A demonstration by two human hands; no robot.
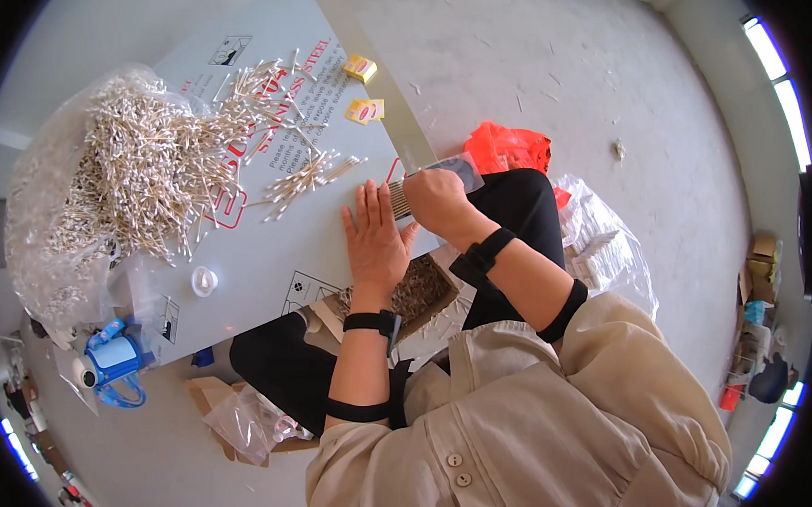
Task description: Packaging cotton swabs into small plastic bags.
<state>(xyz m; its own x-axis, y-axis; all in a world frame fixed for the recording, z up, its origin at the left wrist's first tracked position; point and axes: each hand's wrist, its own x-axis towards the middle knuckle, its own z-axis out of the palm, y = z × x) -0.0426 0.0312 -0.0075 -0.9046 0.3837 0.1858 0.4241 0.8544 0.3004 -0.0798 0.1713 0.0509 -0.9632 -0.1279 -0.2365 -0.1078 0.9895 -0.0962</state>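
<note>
My left hand (pixel 376 241) lies flat near the right edge of the table, fingers stretched out and thumb pointing at a row of cotton swabs (pixel 398 199). The swabs lie side by side between my two hands. My right hand (pixel 435 200) is closed at the table's edge, its fingertips hidden beneath it. From its far side sticks out a clear plastic bag (pixel 462 169), which it appears to grip. Left of my hands is a small loose bunch of swabs (pixel 308 178). A big heap of swabs (pixel 153 156) spills from a large clear bag (pixel 32 193).
Two small yellow packets (pixel 360 69) lie by the table's far right edge. A round white container (pixel 204 281) and a blue jug (pixel 116 354) stand at left. Below are an open cardboard box (pixel 426 293), a red bag (pixel 508 147) and a white plastic bag (pixel 605 254).
</note>
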